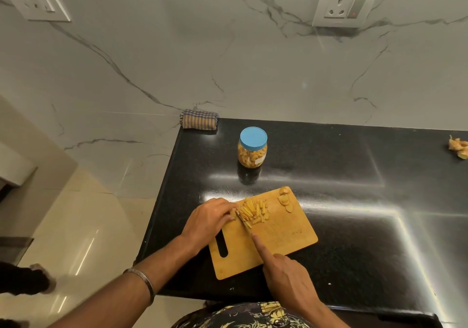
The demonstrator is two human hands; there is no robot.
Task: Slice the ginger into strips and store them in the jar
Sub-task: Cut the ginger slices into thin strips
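On the glossy black counter (342,201) a wooden cutting board (286,236) lies near the front edge, carrying a heap of ginger strips (254,211) and a few uncut ginger slices (285,199). The left hand (210,220) presses its curled fingers onto a ginger piece beside the strips. The right hand (288,277) is clamped on a knife (243,222), forefinger along the blade. Behind the board stands a jar (252,146) with a blue lid, strips inside. A folded checked cloth (199,119) sits against the marble wall (228,62), which carries two sockets.
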